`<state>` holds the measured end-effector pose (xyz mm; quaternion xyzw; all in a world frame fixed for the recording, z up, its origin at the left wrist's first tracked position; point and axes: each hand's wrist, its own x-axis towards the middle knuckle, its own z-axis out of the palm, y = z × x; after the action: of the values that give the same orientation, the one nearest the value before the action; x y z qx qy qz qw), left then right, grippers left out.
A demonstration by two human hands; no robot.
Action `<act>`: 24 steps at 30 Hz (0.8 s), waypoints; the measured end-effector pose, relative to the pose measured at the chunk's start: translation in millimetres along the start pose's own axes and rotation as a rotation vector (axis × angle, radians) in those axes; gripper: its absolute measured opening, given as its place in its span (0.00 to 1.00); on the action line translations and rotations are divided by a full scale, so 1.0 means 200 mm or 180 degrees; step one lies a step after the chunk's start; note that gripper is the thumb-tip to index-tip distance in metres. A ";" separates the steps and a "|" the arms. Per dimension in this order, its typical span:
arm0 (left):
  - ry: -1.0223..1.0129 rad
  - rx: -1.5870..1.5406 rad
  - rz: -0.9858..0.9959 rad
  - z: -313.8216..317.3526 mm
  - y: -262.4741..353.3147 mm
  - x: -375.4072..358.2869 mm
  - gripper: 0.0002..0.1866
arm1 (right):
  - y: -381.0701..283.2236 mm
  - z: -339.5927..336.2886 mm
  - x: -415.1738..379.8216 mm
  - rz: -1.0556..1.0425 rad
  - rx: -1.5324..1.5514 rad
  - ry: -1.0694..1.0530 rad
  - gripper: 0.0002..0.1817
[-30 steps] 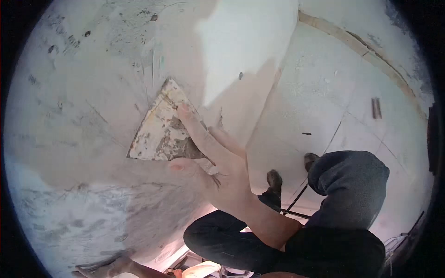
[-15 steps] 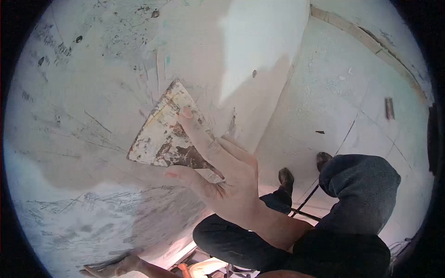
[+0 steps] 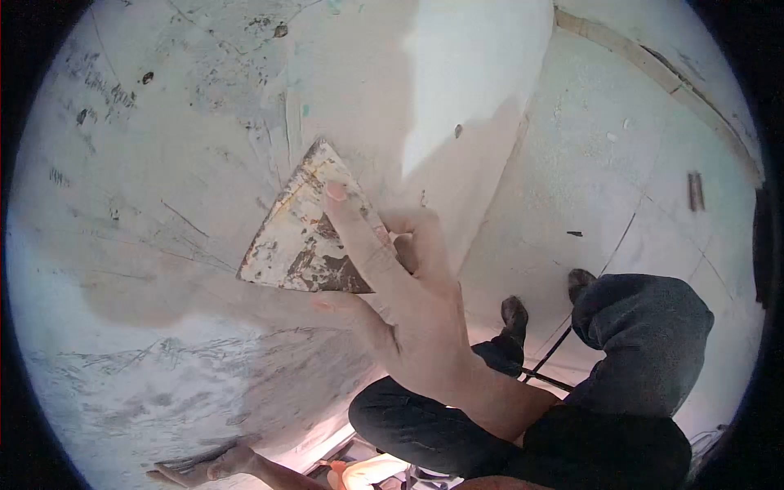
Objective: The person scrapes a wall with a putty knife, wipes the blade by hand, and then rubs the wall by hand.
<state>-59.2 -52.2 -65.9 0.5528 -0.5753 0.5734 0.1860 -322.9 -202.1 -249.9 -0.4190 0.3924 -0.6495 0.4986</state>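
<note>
My right hand grips a putty knife with a wide triangular blade crusted in plaster and brown stains. The index finger lies along the blade's face, with the thumb near its lower edge and another finger bent at the far edge. Any handle is hidden by the hand. The blade lies against or very close to the pale, scuffed wall; exact contact cannot be told. At the bottom left, my left hand is stretched out with its palm side against the wall.
Bent legs in dark trousers and dark shoes are on the right, over a dusty tiled floor. A small brown piece and a dark chip lie there. A ledge curves along the top right.
The whole view has shifted slightly. My right hand has moved the putty knife a little toward the top of the view along the wall, and its fingers behind the blade bend more. My left hand stays put.
</note>
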 end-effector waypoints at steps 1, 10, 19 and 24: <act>-0.0037 0.0004 -0.0020 0.00 0.01 0.00 0.52 | 0.01 0.01 0.00 -0.0004 0.0004 0.0004 0.39; -0.0087 -0.0018 0.0071 0.01 0.04 0.01 0.50 | 0.04 0.05 -0.02 -0.0139 -0.0430 -0.0113 0.42; -0.0130 -0.0066 0.0124 -0.02 0.02 -0.01 0.47 | 0.00 0.06 -0.01 -0.0272 -0.0584 -0.0086 0.43; -0.0262 -0.0225 -0.0254 0.02 0.10 -0.02 0.47 | -0.06 0.07 0.01 0.0064 -0.0420 -0.0264 0.42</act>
<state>-73.4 -59.2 -79.5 0.5916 -0.5798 0.5216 0.2043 -314.8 -203.9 -234.4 -0.4735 0.4176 -0.5993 0.4922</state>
